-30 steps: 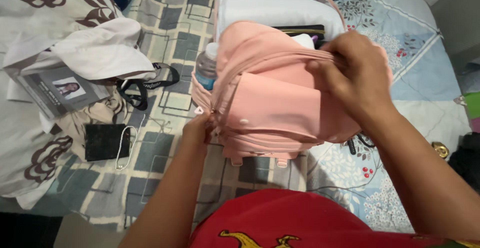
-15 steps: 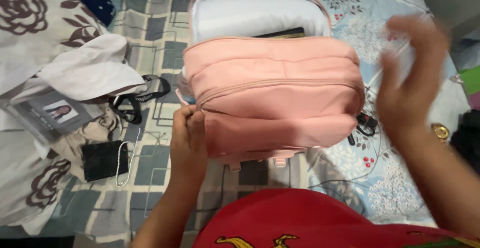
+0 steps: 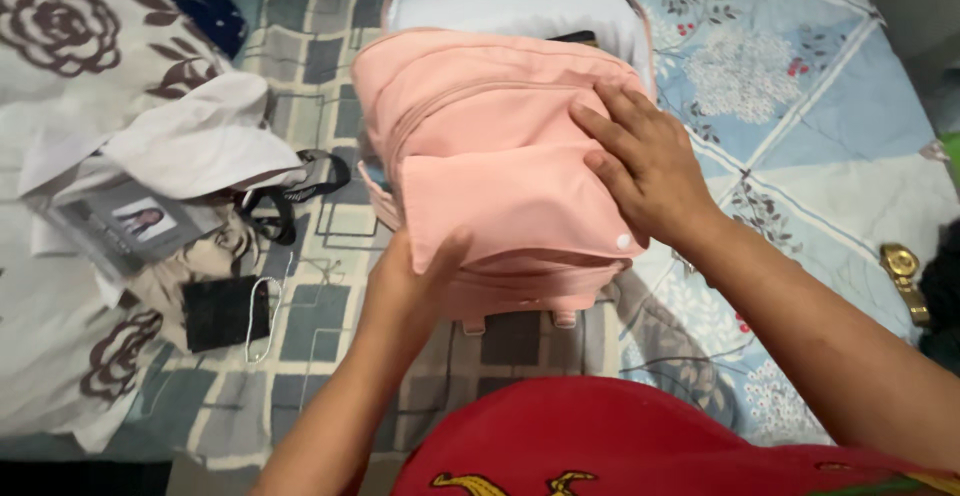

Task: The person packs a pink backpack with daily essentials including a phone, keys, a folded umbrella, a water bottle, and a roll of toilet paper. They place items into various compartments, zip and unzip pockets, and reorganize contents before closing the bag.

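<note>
A single head-worn camera looks steeply down, close over a pink backpack [image 3: 500, 146] on the bed [image 3: 820, 156].

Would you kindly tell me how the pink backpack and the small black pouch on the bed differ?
The pink backpack is far larger and bulging; the black pouch is small and flat. Both hands, left hand and right hand, rest on the backpack; the pouch lies untouched, a bead chain beside it. Both lie on the bed.
</note>
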